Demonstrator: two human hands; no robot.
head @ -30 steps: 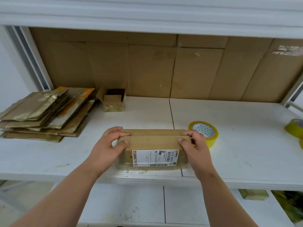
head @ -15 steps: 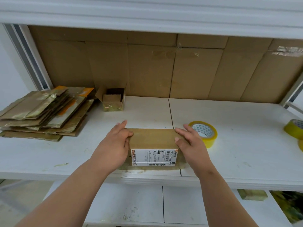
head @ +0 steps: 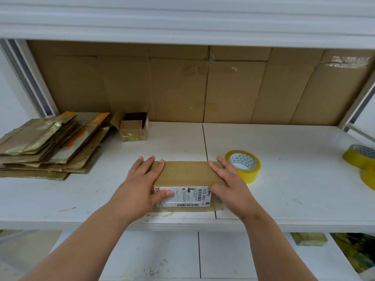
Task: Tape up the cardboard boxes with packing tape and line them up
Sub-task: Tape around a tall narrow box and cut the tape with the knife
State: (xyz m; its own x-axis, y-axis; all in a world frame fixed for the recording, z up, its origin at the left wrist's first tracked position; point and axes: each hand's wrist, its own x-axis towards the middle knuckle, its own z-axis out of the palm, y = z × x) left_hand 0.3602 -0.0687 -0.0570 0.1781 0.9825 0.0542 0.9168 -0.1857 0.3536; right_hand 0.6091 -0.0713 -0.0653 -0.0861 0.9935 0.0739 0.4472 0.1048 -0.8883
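Flaps now flattened | hands (head: 142,185) flat on box (head: 186,173) (fingers straight) | tape roll (head: 243,166) beside right.

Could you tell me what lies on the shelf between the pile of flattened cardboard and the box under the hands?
Head view: only bare white shelf lies between the flattened cardboard pile and the box; the left hand rests on the box's near end.

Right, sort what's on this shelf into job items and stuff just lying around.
For the job:
- labelled cardboard box, left hand and right hand pressing its flaps flat
- tape roll beside it
- small open box

Lying about:
- flattened cardboard stack
- spare tape rolls
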